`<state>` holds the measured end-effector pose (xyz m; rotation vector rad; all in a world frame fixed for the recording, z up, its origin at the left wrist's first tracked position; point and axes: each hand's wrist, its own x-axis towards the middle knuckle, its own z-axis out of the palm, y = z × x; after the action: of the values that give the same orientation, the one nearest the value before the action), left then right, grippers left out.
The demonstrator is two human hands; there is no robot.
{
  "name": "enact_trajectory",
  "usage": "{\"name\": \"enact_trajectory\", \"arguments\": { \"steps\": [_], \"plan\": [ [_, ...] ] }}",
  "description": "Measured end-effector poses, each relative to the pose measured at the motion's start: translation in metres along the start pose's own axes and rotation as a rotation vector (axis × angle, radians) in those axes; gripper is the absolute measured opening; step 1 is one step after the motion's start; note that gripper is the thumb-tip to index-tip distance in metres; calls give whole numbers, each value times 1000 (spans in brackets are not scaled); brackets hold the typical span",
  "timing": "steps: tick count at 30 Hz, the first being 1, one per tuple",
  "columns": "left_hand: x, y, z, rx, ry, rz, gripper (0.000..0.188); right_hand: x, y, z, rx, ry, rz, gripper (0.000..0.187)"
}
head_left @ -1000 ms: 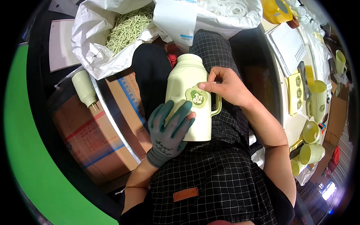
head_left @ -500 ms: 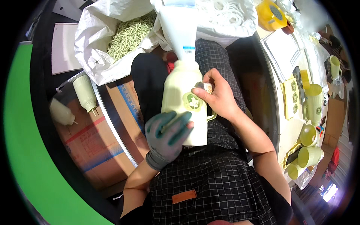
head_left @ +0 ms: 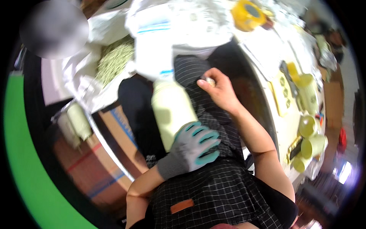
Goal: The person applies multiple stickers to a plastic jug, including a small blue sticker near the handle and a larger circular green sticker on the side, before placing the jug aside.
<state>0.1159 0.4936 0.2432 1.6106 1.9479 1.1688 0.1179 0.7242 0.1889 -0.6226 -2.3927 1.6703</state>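
Note:
A pale green jug [head_left: 171, 108] lies across my lap, its narrower neck end pointing away from me and touching the white plastic bag [head_left: 154, 57] there. My left hand [head_left: 198, 147], in a grey glove with teal fingers, is wrapped over the jug's near end, fingers bent around its right side. Neither the jug's handle nor its round label shows now. To the right of the jug and apart from it, my bare right hand [head_left: 221, 89] is closed in a pinch. A small whitish and brown thing [head_left: 209, 81] sits between thumb and fingers; its kind is unclear.
A white sack of thin pale green sticks [head_left: 116, 61] stands far left. Two pale green bottles [head_left: 79, 120] stand by cardboard boxes [head_left: 91, 164]. On the right-hand table are a yellow tape dispenser [head_left: 248, 16], a sheet of round labels [head_left: 281, 93] and several green jugs and cups [head_left: 313, 147].
The jug has turned so its label and handle are out of sight. My left hand has shifted right over its near end. My right hand has come away from it. The view has swung.

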Motion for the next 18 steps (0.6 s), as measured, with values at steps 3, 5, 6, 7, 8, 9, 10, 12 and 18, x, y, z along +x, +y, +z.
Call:
{"name": "enact_trajectory", "arguments": {
  "steps": [3,5,6,7,8,9,10,12,18],
  "plan": [
    [-2,-16,-33,-356,181,-41,30,-5,16,-31,172,8,129,39],
    [19,-26,-57,157,214,-128,33,-14,19,-62,181,84,180,34],
    [25,-33,-55,174,255,-86,33,-20,27,-84,300,130,292,28],
    [31,-39,-53,199,302,-51,33,-23,31,-102,427,163,396,23],
    [44,-39,-54,214,254,0,33,-29,33,-121,522,258,462,19],
    [61,-36,-50,265,207,41,35,-35,49,-143,627,313,446,17],
    [78,-31,-50,277,140,54,38,-37,47,-158,654,402,419,15],
    [117,-30,-39,338,49,119,48,-36,50,-190,609,548,285,15],
    [273,-45,88,590,-98,449,73,-14,94,-258,-762,930,-117,18]
  ]
}}
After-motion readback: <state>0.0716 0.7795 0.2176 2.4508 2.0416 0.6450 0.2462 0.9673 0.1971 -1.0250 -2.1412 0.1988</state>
